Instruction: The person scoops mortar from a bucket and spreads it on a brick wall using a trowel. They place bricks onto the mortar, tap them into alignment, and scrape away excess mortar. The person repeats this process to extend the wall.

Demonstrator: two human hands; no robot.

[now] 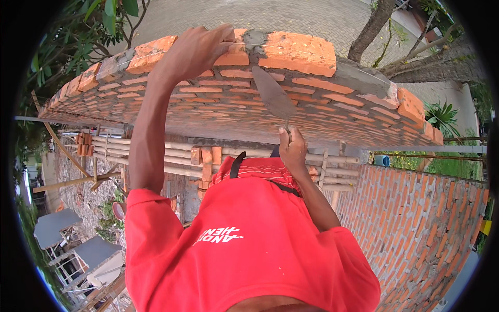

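Note:
My left hand (200, 49) reaches to the top course of a brick wall (218, 112), with fingers and thumb bent over a brick (236, 56). Part of that brick is hidden by the hand. Grey wet mortar (255, 39) fills the joint to its right, followed by another orange brick (299, 52). In my right hand (293, 148), closed round the handle, is a pointed trowel (274, 96). Its grey blade points up and away, with the tip just below the mortar joint.
A thin white string runs along the wall top. Mortar (364, 78) lies in a brickless stretch at right. Behind my waist is bamboo scaffolding (171, 153) with loose bricks (207, 156). Another brick wall (410, 218) stands at right; tree trunks (371, 31) rise beyond the wall.

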